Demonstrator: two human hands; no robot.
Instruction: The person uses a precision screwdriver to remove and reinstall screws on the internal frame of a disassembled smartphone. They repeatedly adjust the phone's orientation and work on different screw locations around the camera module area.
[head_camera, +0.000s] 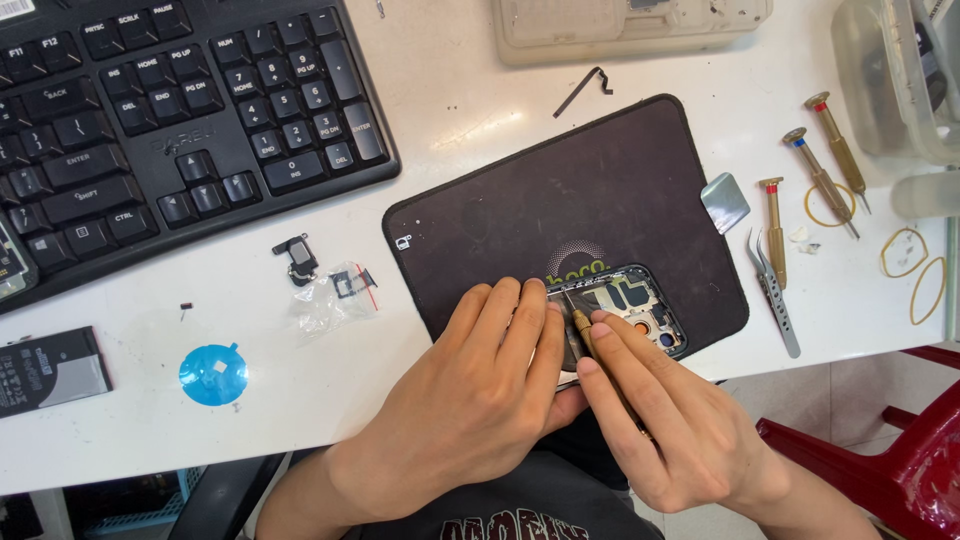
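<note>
From my remote seat I see both bare hands working at the near edge of a white table (250, 400). The left hand (480, 385) lies flat, fingers together, pressing down an opened dark smartphone with its back cover off (640, 310), which sits at the near edge of a black rectangular fabric work mat (560, 200). The right hand (660, 420) is closed in a pinch around a slim brass-handled precision screwdriver (582, 325), its tip set into the phone's exposed frame. Three more small brass screwdrivers (815, 165) and grey metal tweezers (775, 290) lie well apart to the right; a black computer keyboard (170, 110) sits at far left.

As I judge it, the tip could skid off a tiny screw and score the board if the pinch tilts, and a freed screw could roll off the mat, since the phone lies so near the table's edge.
</note>
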